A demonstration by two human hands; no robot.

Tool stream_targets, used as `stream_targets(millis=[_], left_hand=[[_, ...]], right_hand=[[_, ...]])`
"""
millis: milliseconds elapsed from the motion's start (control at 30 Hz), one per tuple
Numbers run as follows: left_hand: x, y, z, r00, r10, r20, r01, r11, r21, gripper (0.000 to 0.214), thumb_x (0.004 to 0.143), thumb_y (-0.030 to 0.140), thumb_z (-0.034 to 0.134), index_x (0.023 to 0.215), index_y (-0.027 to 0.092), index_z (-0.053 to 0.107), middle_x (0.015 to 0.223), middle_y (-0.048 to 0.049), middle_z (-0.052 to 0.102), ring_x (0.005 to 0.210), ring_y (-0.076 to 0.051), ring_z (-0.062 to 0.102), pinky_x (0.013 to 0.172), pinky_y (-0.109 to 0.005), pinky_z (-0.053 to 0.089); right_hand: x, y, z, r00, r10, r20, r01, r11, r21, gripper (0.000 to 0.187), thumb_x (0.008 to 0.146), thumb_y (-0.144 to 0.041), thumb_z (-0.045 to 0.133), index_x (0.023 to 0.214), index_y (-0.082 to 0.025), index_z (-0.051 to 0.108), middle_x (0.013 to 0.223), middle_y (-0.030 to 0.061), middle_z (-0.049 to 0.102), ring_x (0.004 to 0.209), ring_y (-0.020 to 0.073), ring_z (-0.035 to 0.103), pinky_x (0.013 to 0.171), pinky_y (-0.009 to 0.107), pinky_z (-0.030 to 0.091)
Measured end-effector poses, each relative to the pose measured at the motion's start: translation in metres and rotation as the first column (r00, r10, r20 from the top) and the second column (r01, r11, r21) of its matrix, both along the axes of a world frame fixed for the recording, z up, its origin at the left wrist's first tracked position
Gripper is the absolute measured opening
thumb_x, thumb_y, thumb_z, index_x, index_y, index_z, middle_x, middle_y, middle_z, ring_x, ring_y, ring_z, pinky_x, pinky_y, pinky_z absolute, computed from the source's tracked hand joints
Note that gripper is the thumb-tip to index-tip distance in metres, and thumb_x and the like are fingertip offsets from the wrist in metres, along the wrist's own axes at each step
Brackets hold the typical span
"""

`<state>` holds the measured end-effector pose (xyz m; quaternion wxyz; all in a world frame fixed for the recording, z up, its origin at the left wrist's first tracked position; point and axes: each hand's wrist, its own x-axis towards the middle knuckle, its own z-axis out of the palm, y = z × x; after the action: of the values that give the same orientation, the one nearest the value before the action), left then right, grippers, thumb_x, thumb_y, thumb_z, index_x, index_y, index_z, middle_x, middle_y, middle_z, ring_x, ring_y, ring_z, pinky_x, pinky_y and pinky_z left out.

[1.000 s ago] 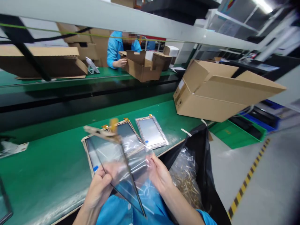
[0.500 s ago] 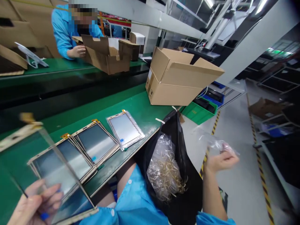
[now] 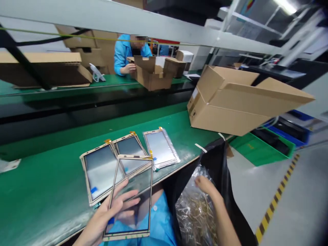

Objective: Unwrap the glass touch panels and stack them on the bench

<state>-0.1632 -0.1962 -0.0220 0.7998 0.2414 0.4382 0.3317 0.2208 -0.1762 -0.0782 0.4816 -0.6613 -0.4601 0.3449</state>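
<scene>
The left hand (image 3: 107, 210) grasps a clear panel (image 3: 143, 191) by its side, fingers spread against the glass; this panel is held up to the left of the black bag (image 3: 219, 153), in front of the worker's blue clothes (image 3: 160, 212). The right hand (image 3: 205, 184) is inside the mouth of the black bag, its fingers curled over the crumpled plastic (image 3: 188, 191); whether it grips any of that or has let go, I cannot tell. Tan strips (image 3: 198, 212) lie among the plastic in the bag. On the green bench (image 3: 51, 184), left of the bag, sit more framed panels: a left stack (image 3: 101, 171) farthest from it, a middle stack (image 3: 130, 147) partly behind the held panel, and a wrapped panel (image 3: 162, 147) nearest the bag. Beyond the bag and to its right, a green crate (image 3: 253, 150) holds dark things, and a large cardboard box (image 3: 238, 106) stands open on the bench, behind the bag. Farther off, up and left of the bag, a co-worker in blue (image 3: 120, 56) has a hand (image 3: 129, 69) at a smaller box (image 3: 156, 78) on the far bench (image 3: 112, 80).
</scene>
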Motion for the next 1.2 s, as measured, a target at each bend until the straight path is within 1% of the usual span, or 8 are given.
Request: stream_targets(millis=[167,300,367,500,700,933,1067,1200], left_hand=[[-0.001,-0.009,0.008,0.994,-0.111,0.015,0.109,0.989,0.098,0.06,0.082,0.041,0.066,0.134,0.022,0.045,0.127,-0.0175,0.062,0.11,-0.034,0.062,0.087,-0.042,0.049],[-0.006,-0.018,0.007,0.979,-0.201,0.003,0.199,0.968,0.156,0.053,0.084,0.042,0.063,0.131,0.023,0.05,0.126,-0.0159,0.063,0.111,-0.033,0.061,0.09,-0.044,0.047],[-0.011,-0.022,0.004,0.978,-0.209,-0.012,0.208,0.963,0.173,0.053,0.085,0.042,0.062,0.133,0.023,0.049,0.126,-0.0153,0.063,0.111,-0.032,0.061,0.091,-0.043,0.047],[-0.02,-0.03,0.0,0.982,-0.187,-0.004,0.184,0.964,0.189,0.05,0.087,0.04,0.059,0.133,0.024,0.048,0.126,-0.0148,0.063,0.111,-0.031,0.061,0.091,-0.043,0.048],[-0.033,-0.03,0.011,0.978,-0.206,-0.024,0.206,0.95,0.236,0.048,0.089,0.038,0.057,0.134,0.025,0.047,0.125,-0.0135,0.063,0.107,-0.029,0.064,0.087,-0.04,0.05],[-0.051,-0.025,0.041,0.905,-0.332,-0.267,0.394,0.891,0.225,0.043,0.092,0.031,0.052,0.134,0.025,0.051,0.122,-0.0093,0.066,0.109,-0.026,0.063,0.091,-0.037,0.049],[-0.052,-0.023,0.047,0.88,-0.336,-0.337,0.427,0.869,0.249,0.042,0.09,0.026,0.053,0.132,0.027,0.054,0.13,-0.0064,0.061,0.113,-0.026,0.061,0.095,-0.037,0.048],[-0.055,-0.021,0.045,0.851,-0.4,-0.341,0.504,0.804,0.315,0.046,0.092,0.024,0.051,0.138,0.03,0.046,0.14,-0.0044,0.052,0.117,-0.024,0.058,0.101,-0.037,0.045]], right_hand=[[-0.05,-0.002,0.037,0.959,0.219,-0.181,-0.221,0.975,0.009,0.04,0.079,-0.057,0.06,0.071,-0.019,0.067,0.066,0.0043,0.067,0.059,0.0162,0.058,0.056,0.028,0.045],[-0.119,0.017,0.064,0.673,0.419,-0.61,-0.509,0.86,0.029,0.049,0.081,-0.064,0.054,0.072,-0.017,0.064,0.063,0.0057,0.067,0.057,0.0156,0.059,0.05,0.024,0.041],[-0.135,0.026,0.076,0.6,0.472,-0.646,-0.61,0.792,0.012,0.054,0.081,-0.067,0.05,0.066,-0.016,0.062,0.053,0.0033,0.062,0.05,0.0139,0.055,0.046,0.022,0.037],[-0.143,0.024,0.088,0.712,0.608,-0.35,-0.659,0.752,-0.033,0.049,0.084,-0.06,0.051,0.065,-0.017,0.064,0.058,0.0018,0.063,0.047,0.0103,0.048,0.047,0.021,0.037],[-0.153,0.009,0.072,0.843,0.523,0.13,-0.532,0.845,0.05,0.038,0.094,-0.04,0.043,0.067,-0.019,0.058,0.06,-0.0008,0.055,0.056,0.0131,0.05,0.055,0.024,0.039],[-0.168,0.028,0.099,0.633,0.651,0.42,-0.753,0.643,0.139,0.017,0.095,-0.025,0.045,0.099,-0.022,0.061,0.093,0.0051,0.065,0.087,0.0177,0.06,0.077,0.028,0.045],[-0.182,0.035,0.126,0.439,0.692,0.573,-0.877,0.467,0.108,0.016,0.096,-0.021,0.042,0.094,-0.019,0.058,0.085,0.0051,0.061,0.08,0.0169,0.056,0.071,0.028,0.044],[-0.184,0.036,0.135,0.314,0.684,0.658,-0.919,0.392,0.031,0.02,0.097,-0.019,0.037,0.087,-0.018,0.054,0.08,0.0042,0.056,0.074,0.0157,0.051,0.065,0.028,0.043]])
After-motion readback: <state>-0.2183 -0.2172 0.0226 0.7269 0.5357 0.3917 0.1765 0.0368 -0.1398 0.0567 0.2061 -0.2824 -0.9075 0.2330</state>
